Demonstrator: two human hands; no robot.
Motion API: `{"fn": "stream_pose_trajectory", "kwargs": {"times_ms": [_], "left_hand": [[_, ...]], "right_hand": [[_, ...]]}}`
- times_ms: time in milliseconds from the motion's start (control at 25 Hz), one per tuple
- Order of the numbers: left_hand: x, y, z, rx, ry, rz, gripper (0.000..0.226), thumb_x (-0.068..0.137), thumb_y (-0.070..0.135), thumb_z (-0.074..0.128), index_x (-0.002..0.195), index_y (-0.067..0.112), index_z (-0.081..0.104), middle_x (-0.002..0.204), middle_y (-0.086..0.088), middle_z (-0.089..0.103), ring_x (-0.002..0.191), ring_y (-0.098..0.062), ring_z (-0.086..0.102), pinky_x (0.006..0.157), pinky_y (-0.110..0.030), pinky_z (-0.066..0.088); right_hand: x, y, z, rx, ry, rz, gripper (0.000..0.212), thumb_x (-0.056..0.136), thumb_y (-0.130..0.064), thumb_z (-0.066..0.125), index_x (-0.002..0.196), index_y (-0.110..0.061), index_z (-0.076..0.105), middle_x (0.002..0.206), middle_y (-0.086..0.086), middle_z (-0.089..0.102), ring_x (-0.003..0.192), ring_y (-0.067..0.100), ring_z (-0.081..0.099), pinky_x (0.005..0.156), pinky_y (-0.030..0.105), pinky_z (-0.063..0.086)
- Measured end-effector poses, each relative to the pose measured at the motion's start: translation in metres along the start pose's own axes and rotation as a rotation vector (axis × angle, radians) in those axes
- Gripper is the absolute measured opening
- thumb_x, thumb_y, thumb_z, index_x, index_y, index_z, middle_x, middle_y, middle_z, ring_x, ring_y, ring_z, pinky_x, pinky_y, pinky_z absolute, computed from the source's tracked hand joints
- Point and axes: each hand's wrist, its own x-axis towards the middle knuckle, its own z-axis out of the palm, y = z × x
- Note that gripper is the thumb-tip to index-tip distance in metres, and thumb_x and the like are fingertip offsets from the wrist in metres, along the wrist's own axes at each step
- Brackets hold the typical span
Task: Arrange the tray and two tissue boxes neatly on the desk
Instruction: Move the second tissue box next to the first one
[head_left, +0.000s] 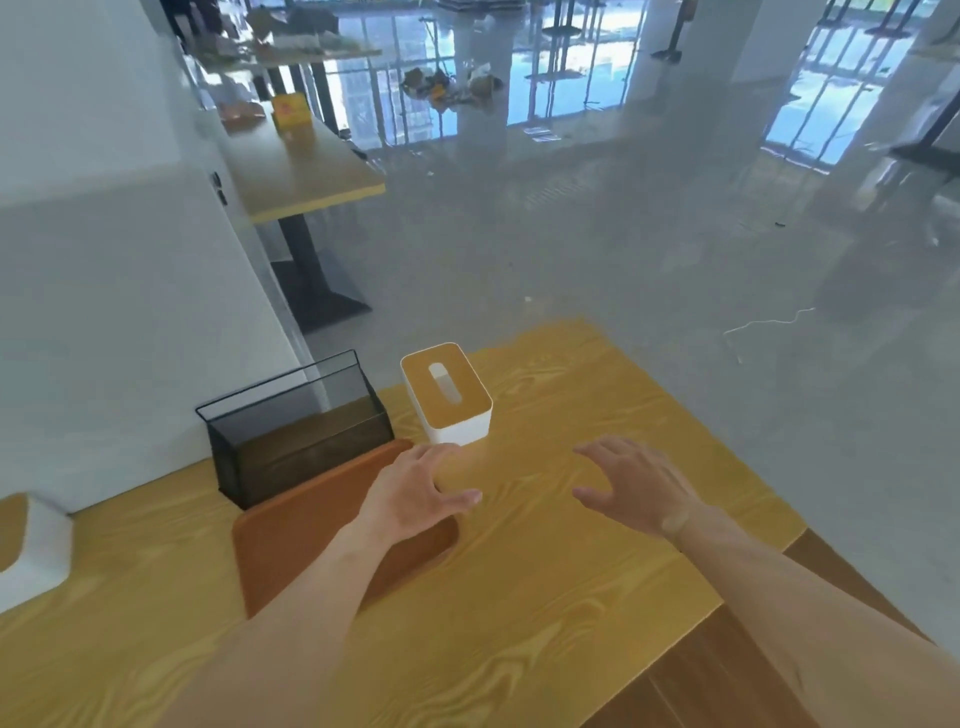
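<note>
A white tissue box with a wooden lid (447, 395) stands near the far edge of the yellow wood-grain desk (545, 571). A brown flat tray (306, 535) lies left of centre. My left hand (421, 493) hovers over the tray's right corner, just short of the box, fingers spread and empty. My right hand (634, 488) hovers over bare desk to the right, also spread and empty. A second white tissue box (31, 545) sits at the far left edge, partly cut off by the frame.
A black mesh organiser (296, 426) stands against the white wall (104, 312), behind the tray and left of the near tissue box. The desk's right edge drops to a grey floor. Another table (301, 166) with a yellow box stands further back.
</note>
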Motion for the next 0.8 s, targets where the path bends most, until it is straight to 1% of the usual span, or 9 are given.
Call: {"fn": "stream_pose_trajectory", "kwargs": {"times_ms": [80,200,360,480,640,800], "left_hand": [[0.005,-0.012,-0.004,-0.010,0.034,-0.038,0.082,0.074,0.077,0.062,0.145,0.041,0.040,0.153,0.011,0.039,0.139,-0.015,0.037,0.110,-0.042,0.034],[0.018,-0.025,-0.004,-0.025,0.066,-0.122,0.082,0.078,0.076,0.058,0.148,0.041,0.036,0.156,0.011,0.036,0.143,-0.015,0.032,0.114,-0.043,0.031],[0.038,-0.029,-0.001,-0.039,0.108,-0.243,0.082,0.079,0.076,0.057,0.149,0.039,0.034,0.156,0.009,0.037,0.142,-0.015,0.034,0.114,-0.042,0.033],[0.054,-0.022,0.006,-0.076,0.171,-0.356,0.082,0.080,0.074,0.058,0.149,0.038,0.035,0.155,0.009,0.039,0.140,-0.014,0.035,0.112,-0.040,0.034],[0.073,-0.005,0.021,-0.068,0.221,-0.485,0.085,0.080,0.072,0.059,0.151,0.033,0.034,0.155,0.007,0.039,0.141,-0.015,0.036,0.113,-0.041,0.033],[0.095,0.018,0.040,-0.044,0.311,-0.526,0.089,0.080,0.073,0.059,0.152,0.027,0.033,0.154,0.006,0.040,0.139,-0.015,0.038,0.112,-0.037,0.034]], "right_hand": [[0.028,-0.003,0.004,-0.019,-0.007,-0.059,0.062,0.093,-0.061,0.047,0.148,-0.033,0.039,0.148,-0.007,0.047,0.139,0.017,0.039,0.109,0.037,0.032],[0.073,-0.004,0.009,0.016,-0.035,-0.142,0.062,0.094,-0.061,0.045,0.150,-0.035,0.036,0.149,-0.008,0.045,0.139,0.017,0.038,0.109,0.037,0.032],[0.136,0.007,0.015,0.016,-0.076,-0.288,0.065,0.094,-0.060,0.044,0.152,-0.034,0.030,0.154,-0.009,0.040,0.142,0.018,0.034,0.113,0.038,0.029],[0.184,0.024,0.012,-0.004,-0.111,-0.406,0.069,0.093,-0.061,0.047,0.153,-0.034,0.028,0.156,-0.009,0.037,0.144,0.016,0.031,0.114,0.038,0.026],[0.240,0.047,0.006,-0.044,-0.140,-0.534,0.076,0.090,-0.062,0.053,0.154,-0.031,0.026,0.159,-0.008,0.033,0.147,0.016,0.027,0.116,0.038,0.023],[0.291,0.059,-0.001,-0.126,-0.166,-0.647,0.081,0.089,-0.060,0.057,0.155,-0.029,0.023,0.161,-0.007,0.029,0.149,0.016,0.022,0.117,0.038,0.020]]}}
